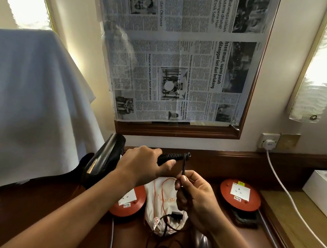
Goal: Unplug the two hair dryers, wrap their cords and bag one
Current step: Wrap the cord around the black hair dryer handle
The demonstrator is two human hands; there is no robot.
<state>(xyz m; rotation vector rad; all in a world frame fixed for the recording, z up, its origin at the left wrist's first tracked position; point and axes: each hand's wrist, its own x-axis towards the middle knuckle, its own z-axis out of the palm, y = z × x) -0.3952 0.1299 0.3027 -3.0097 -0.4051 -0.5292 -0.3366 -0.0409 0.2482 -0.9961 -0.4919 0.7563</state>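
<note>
While left hand (pixel 146 161) grips the dryer (pixel 105 158) handle, right hand (pixel 194 192) pinches its cord (pixel 183 168) just below the strain relief; plug (pixel 177 216) lies free under right fingers on bag (pixel 162 202). Unplugged, wrap just starting, bagging left; 2nd dryer status unclear.

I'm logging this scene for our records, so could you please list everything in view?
hair dryer: 1, black, held up at left
cord: 1, black, hanging from dryer handle
drawstring bag: 1, white, centre of desk
extension reels: 2, red, either side of bag
plug: 1, white, in wall socket
newspaper: 1, covering mirror
cloth: 1, white, draped left
desk: 1, dark wood
left hand: grips dryer handle
right hand: pinches cord
</note>
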